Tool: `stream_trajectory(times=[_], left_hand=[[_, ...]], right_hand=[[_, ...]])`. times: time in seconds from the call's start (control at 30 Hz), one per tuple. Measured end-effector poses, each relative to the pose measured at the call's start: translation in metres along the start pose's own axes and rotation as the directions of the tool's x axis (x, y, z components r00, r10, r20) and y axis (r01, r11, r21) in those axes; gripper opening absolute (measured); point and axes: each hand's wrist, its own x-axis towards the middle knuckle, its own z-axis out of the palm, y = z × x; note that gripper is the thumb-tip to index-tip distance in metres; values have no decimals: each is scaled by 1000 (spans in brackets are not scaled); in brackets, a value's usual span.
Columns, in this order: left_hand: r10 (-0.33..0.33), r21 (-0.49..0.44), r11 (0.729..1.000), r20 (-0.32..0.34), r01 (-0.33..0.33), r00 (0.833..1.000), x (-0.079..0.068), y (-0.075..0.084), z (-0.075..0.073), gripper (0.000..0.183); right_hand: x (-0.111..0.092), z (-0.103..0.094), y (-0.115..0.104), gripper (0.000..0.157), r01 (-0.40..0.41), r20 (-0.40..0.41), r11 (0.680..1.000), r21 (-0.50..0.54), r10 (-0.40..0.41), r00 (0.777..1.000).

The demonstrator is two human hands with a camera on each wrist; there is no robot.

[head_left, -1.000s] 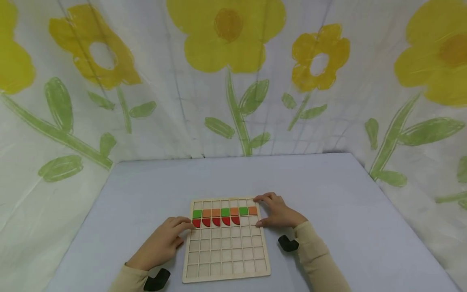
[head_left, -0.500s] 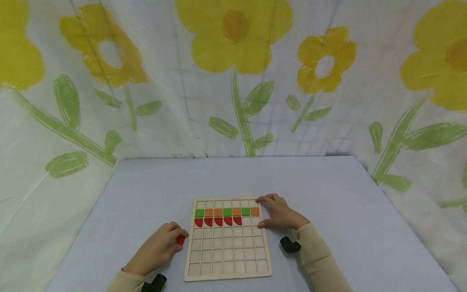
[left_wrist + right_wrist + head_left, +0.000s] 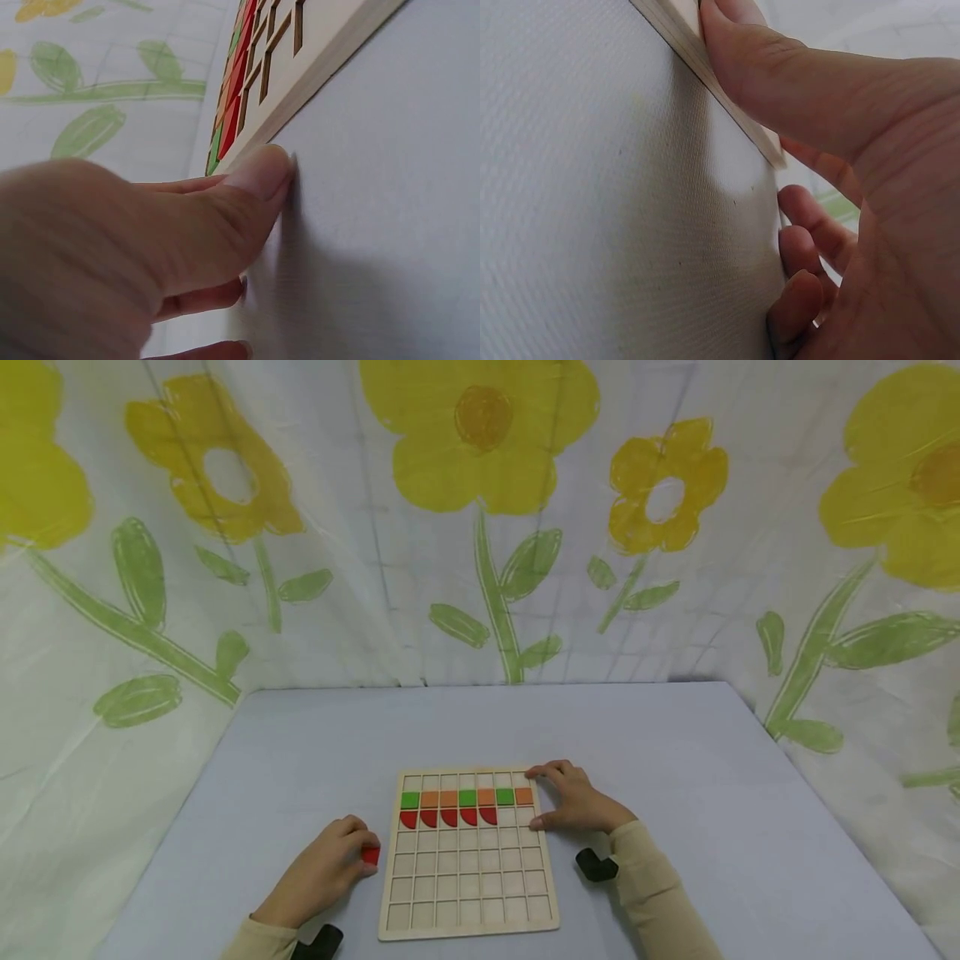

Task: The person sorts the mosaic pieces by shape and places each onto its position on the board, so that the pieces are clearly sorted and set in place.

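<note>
A wooden grid board [image 3: 447,889] lies flat on the table. Its second row holds green squares [image 3: 467,797] and orange squares [image 3: 448,798]; below them, several red quarter-circle pieces [image 3: 448,818] fill the third row from the left. Just left of the board, my left hand [image 3: 322,868] pinches a red piece [image 3: 371,856] between thumb and fingers, its full outline covered. That piece is hidden behind the thumb [image 3: 259,172] in the left wrist view. My right hand [image 3: 577,802] touches the board's upper right edge with spread thumb and index finger; the thumb [image 3: 780,71] lies on that edge in the right wrist view.
The pale table [image 3: 675,743] extends around the board on all sides. A white curtain with painted yellow flowers [image 3: 483,418] hangs behind it. Black wrist devices [image 3: 597,865] sit at both sleeves.
My left hand has drawn back from the board's left edge toward the lower left, and a red piece now shows in its fingers. The right hand stays at the board's edge.
</note>
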Motion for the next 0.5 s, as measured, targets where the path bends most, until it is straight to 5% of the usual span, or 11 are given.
stream_trajectory(times=[0.23,0.5], left_hand=[[83,21,996,-59,-82,995,14,6,-7,26],[198,10,980,-82,-197,977,48,30,-1,26]], right_hand=[[1,1,2,76,8,0,1000,10,-8,1000],[2,1,5,77,15,-5,1000,-2,-15,1000]])
